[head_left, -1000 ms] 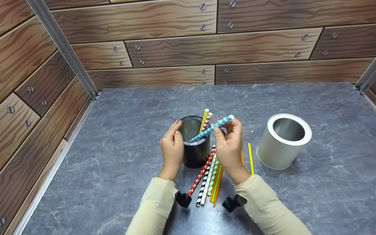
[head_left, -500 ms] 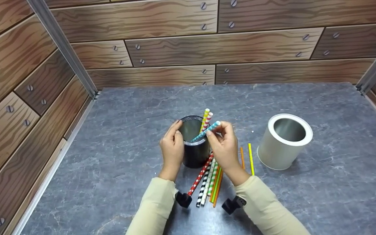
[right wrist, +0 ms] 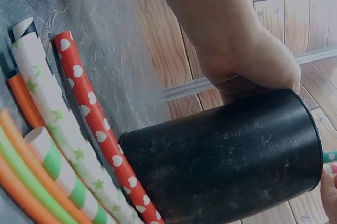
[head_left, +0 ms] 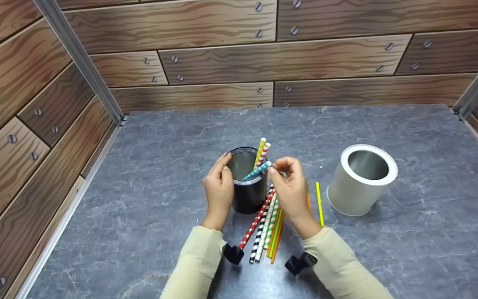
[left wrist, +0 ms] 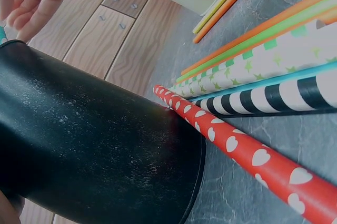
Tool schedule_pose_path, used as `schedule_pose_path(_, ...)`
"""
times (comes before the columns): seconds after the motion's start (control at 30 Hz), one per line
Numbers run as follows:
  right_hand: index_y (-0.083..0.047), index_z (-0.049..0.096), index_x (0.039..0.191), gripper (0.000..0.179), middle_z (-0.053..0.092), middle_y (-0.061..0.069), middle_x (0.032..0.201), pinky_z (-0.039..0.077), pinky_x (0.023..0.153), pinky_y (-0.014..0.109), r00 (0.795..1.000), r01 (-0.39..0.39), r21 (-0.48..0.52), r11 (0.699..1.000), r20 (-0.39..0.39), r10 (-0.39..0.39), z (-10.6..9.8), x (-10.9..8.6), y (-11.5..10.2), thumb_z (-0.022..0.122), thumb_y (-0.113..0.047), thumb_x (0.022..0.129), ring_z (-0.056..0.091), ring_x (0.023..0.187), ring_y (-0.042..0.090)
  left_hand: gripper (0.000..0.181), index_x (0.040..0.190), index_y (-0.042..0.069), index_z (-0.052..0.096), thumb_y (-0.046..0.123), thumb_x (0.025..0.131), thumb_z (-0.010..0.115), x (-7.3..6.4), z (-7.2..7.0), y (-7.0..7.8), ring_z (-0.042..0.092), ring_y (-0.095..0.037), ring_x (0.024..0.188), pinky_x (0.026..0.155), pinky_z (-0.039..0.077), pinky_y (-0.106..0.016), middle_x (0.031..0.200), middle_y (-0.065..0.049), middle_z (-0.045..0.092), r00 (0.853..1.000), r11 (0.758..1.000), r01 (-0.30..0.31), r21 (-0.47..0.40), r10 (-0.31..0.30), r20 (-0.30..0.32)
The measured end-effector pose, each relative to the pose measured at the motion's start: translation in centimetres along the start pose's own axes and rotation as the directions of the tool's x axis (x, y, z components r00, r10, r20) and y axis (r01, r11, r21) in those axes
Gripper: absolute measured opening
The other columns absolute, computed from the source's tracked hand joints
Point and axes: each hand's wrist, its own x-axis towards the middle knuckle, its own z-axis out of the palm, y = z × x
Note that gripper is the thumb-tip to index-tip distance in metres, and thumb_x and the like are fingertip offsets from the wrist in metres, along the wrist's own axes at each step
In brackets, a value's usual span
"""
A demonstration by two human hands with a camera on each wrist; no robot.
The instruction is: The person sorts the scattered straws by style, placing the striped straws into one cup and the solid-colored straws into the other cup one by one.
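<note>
A black can (head_left: 249, 197) stands upright on the grey table. My left hand (head_left: 218, 187) grips its left side, fingertips up at the rim. My right hand (head_left: 290, 189) is at the can's right rim, thumb and forefinger pinching the upper end of a blue paper straw with white dots (head_left: 257, 170). That straw slants down into the can, its lower end hidden. Beside it, a yellow-and-white straw (head_left: 261, 148) and a pink-and-white striped straw (head_left: 265, 150) lean in the can. In the right wrist view the left hand wraps behind the black can (right wrist: 226, 155).
In front of the can lies a bunch of straws: red with white hearts (left wrist: 231, 142), black-and-white striped (left wrist: 274, 98), green-starred, green-striped, and thin orange and green ones. A yellow straw (head_left: 319, 203) lies near a white can (head_left: 353, 199) at right. Plank-patterned walls (head_left: 222, 62) enclose the table.
The blue straw has slid lower into the black can, its top end moving down and left. My right hand moved left with it, then back slightly right. The left hand stays put.
</note>
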Motion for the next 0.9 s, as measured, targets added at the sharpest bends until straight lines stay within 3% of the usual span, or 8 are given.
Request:
schedule_pose_path(0.13, 0.014, 0.047, 0.098, 0.019, 0.052, 0.005, 0.087, 0.05, 0.074, 0.018, 0.999, -0.032, -0.073, 0.997, -0.04, 0.029, -0.6, -0.2, 0.7, 0.054, 0.009, 0.082, 0.054, 0.084, 0.014, 0.032, 0.107, -0.002, 0.068, -0.003, 0.085, 0.045, -0.1, 0.0, -0.1, 0.061, -0.025, 0.108, 0.093, 0.047, -0.037, 0.113, -0.015, 0.065, 1.0, 1.0, -0.003, 0.0, 0.003, -0.005)
schedule_pose_path(0.23, 0.009, 0.051, 0.098, 0.017, 0.055, 0.009, 0.087, 0.051, 0.072, 0.021, 0.996, -0.081, -0.218, 0.973, -0.052, 0.071, -1.1, -0.5, 1.3, 0.055, 0.007, 0.081, 0.055, 0.084, 0.018, 0.032, 0.107, -0.002, 0.068, -0.003, 0.085, 0.045, -0.1, 0.0, -0.1, 0.06, -0.025, 0.108, 0.093, 0.047, -0.037, 0.113, -0.015, 0.065, 1.0, 1.0, -0.004, 0.004, 0.004, -0.006)
schedule_pose_path(0.3, 0.007, 0.054, 0.1, 0.02, 0.058, 0.013, 0.09, 0.051, 0.073, 0.023, 0.994, -0.112, -0.324, 0.939, -0.031, 0.108, -1.3, -0.6, 1.6, 0.057, 0.005, 0.08, 0.057, 0.086, 0.021, 0.031, 0.107, -0.002, 0.068, -0.003, 0.085, 0.045, -0.1, 0.0, 0.0, 0.06, -0.025, 0.108, 0.093, 0.047, -0.037, 0.113, -0.015, 0.065, 1.0, 1.0, -0.005, 0.011, 0.005, -0.005)
schedule_pose_path(0.43, 0.003, 0.058, 0.102, 0.025, 0.06, 0.016, 0.093, 0.049, 0.073, 0.029, 0.982, -0.119, -0.531, 0.839, 0.061, 0.178, -1.8, -0.9, 2.1, 0.059, 0.0, 0.077, 0.059, 0.083, 0.024, 0.031, 0.107, -0.002, 0.068, -0.002, 0.085, 0.046, -0.1, 0.0, 0.1, 0.06, -0.025, 0.109, 0.093, 0.047, -0.037, 0.113, -0.015, 0.065, 1.0, 1.0, -0.007, 0.024, 0.007, -0.002)
schedule_pose_path(0.57, 0.003, 0.06, 0.1, 0.027, 0.06, 0.013, 0.086, 0.046, 0.071, 0.031, 0.967, -0.089, -0.655, 0.751, 0.125, 0.224, -2.4, -1.1, 2.7, 0.062, -0.003, 0.074, 0.057, 0.078, 0.023, 0.032, 0.107, -0.001, 0.068, -0.002, 0.084, 0.046, -0.1, 0.0, 0.2, 0.06, -0.024, 0.108, 0.092, 0.048, -0.037, 0.113, -0.014, 0.065, 1.0, 1.0, -0.005, 0.027, 0.005, -0.001)
schedule_pose_path(0.9, 0.004, 0.06, 0.101, 0.032, 0.061, 0.009, 0.078, 0.045, 0.067, 0.034, 0.922, -0.151, -0.762, 0.63, 0.122, 0.368, -3.2, -1.2, 4.2, 0.067, -0.015, 0.076, 0.056, 0.073, 0.023, 0.032, 0.107, -0.002, 0.068, -0.002, 0.085, 0.045, -0.1, 0.0, 0.1, 0.06, -0.023, 0.108, 0.092, 0.048, -0.036, 0.114, -0.014, 0.065, 1.0, 1.0, -0.002, 0.016, 0.002, 0.005)
